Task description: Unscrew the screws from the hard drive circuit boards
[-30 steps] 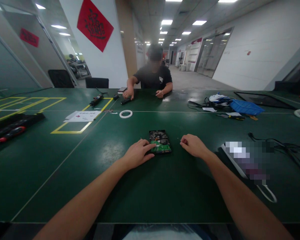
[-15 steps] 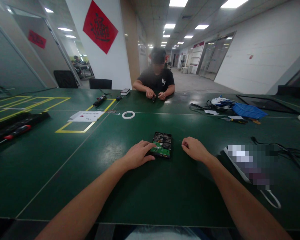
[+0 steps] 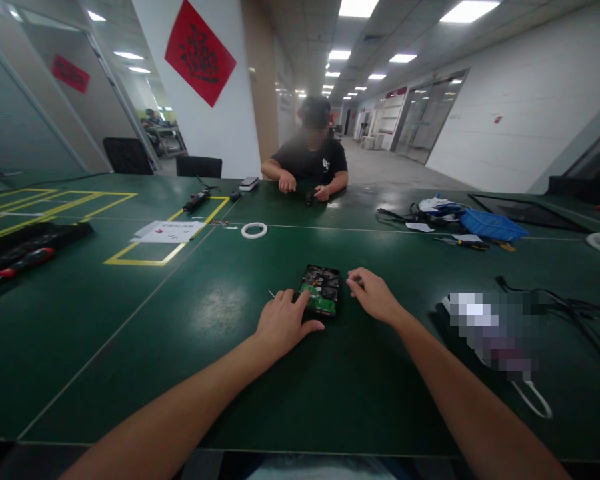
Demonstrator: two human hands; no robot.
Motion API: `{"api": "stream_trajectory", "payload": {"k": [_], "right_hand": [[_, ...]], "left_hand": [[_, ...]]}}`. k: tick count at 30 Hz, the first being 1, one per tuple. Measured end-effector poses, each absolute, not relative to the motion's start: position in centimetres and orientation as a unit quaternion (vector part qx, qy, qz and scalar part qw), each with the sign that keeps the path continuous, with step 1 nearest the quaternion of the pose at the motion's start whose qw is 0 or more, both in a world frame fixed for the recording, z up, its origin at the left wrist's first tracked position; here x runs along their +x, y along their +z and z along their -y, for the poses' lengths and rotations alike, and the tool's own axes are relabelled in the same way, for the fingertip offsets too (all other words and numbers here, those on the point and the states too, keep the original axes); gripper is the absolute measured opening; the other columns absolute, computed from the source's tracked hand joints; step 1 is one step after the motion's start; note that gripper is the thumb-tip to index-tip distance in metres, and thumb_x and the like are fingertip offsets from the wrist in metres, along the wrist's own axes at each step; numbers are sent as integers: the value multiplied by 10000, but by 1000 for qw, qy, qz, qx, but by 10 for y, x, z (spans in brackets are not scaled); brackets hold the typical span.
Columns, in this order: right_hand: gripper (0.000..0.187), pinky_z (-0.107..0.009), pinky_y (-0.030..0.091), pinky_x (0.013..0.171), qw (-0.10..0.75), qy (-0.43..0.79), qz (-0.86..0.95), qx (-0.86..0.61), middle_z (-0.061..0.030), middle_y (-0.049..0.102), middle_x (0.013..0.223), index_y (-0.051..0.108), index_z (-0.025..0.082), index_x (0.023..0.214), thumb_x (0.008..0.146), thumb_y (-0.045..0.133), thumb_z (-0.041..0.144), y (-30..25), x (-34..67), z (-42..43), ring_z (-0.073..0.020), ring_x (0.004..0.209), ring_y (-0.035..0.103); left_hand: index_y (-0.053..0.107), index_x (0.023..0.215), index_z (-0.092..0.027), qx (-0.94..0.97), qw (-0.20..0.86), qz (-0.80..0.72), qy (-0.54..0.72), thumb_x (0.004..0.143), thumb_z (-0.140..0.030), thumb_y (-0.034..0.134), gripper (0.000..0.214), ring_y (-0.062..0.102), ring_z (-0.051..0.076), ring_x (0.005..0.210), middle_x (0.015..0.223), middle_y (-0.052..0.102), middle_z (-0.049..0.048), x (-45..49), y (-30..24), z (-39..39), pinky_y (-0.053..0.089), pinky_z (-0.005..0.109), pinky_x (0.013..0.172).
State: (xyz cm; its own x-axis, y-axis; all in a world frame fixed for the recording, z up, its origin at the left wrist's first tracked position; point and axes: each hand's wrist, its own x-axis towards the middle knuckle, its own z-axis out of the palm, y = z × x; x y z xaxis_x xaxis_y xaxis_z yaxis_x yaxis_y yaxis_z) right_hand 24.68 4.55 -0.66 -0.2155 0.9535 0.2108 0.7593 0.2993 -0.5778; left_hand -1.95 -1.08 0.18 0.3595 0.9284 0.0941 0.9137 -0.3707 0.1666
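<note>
A hard drive point(image 3: 325, 287) lies on the green table in front of me, its green circuit board facing up. My left hand point(image 3: 286, 321) rests at its lower left corner, fingers stretched out and thumb apart, with a fingertip on the board. The thin pale tip of something point(image 3: 271, 294) pokes out beyond those fingers; the rest is hidden under the hand. Just right of the drive, my right hand point(image 3: 374, 295) is closed, thumb and fingers pinched together. Whatever sits in that pinch is too small to make out.
A co-worker point(image 3: 313, 157) sits across the table. White tape ring point(image 3: 254, 231) and paper sheets point(image 3: 167, 232) lie ahead left; a black tool case point(image 3: 30, 243) is far left. To the right are a blue tray point(image 3: 493, 223), pliers point(image 3: 463, 244), cables point(image 3: 555, 303) and a blurred device point(image 3: 490, 333).
My right hand has moved left, closer to the drive. The left hand has shifted slightly towards me, turning its fingers forward. The co-worker's hands have moved apart.
</note>
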Motion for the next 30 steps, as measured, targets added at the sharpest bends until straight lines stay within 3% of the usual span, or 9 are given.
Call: {"api": "stream_trajectory", "payload": {"k": [6,13,17,20,22,25,27,30], "right_hand": [[200,-257,469,570,318,325,694,-559,-23,713,850,546,214,1051,1008,473,395,-18,222,-65,-117,554,582],[238,-256,419,605,253,307,719,-570,0,682,707,575,204,1080,1009,481,411,3,238,-40,-137,611,597],[252,-259,423,604,183,340,750,-537,-2,684,727,595,214,1050,1005,498,442,17,254,-19,-147,645,624],[235,-255,428,599,180,359,746,-532,-7,678,722,603,206,1021,997,513,422,19,259,-17,-147,650,629],[219,-253,434,594,206,356,726,-551,-27,703,778,599,202,1006,995,514,404,15,259,-22,-145,659,632],[193,-263,471,619,262,345,705,-561,-86,733,1106,585,211,1004,993,519,392,7,254,-29,-137,719,649],[172,-285,506,716,303,320,713,-546,-92,672,1306,587,219,998,992,533,382,3,248,-34,-148,853,673],[155,-325,494,868,345,272,725,-531,-81,657,1341,596,221,994,1001,526,359,0,234,-42,-179,1064,655]], "left_hand": [[509,1447,-261,821,44,-562,90,851,-782,561,794,564,383,1185,1290,587,177,-17,1,11,494,475,928],[531,1453,-245,819,47,-565,89,743,-914,520,975,531,456,1260,1429,505,226,-28,2,2,495,547,946],[429,1545,-279,858,67,-506,53,681,-945,546,1097,474,467,1353,1543,420,224,-54,7,-12,453,575,1028],[369,1580,-282,885,82,-458,35,668,-937,578,1142,453,444,1387,1559,421,207,-66,9,-20,432,560,1072],[367,1582,-281,889,82,-450,32,686,-926,578,1124,450,434,1394,1564,421,199,-70,10,-23,429,552,1080],[382,1575,-295,895,76,-438,28,738,-886,579,1043,470,422,1380,1567,426,179,-70,11,-27,420,543,1091],[398,1566,-312,904,75,-420,23,766,-847,597,983,486,410,1368,1570,428,162,-71,13,-30,411,530,1100],[420,1551,-341,917,79,-391,14,791,-789,637,909,482,393,1373,1599,396,131,-73,16,-36,397,510,1115]]}}
